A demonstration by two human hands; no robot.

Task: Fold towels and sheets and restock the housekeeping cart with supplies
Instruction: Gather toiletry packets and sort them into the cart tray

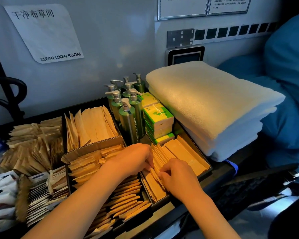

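Observation:
The housekeeping cart's black top tray (206, 169) is divided into compartments packed with brown paper amenity packets. Both of my hands are in the front right compartment of packets (179, 152). My left hand (136, 158) curls its fingers over the upright packets at the compartment's left side. My right hand (175, 173) pinches the tops of a few packets just beside it. A stack of folded white towels (214, 107) lies on the cart's right end.
Green pump bottles (128, 107) and green-and-white tissue packs (158, 118) stand behind the hands. More packet compartments (91, 125) and sachets (38, 192) fill the left. Blue fabric (286, 83) bulges at the right. A wall with a "Clean Linen Room" sign (45, 31) stands behind.

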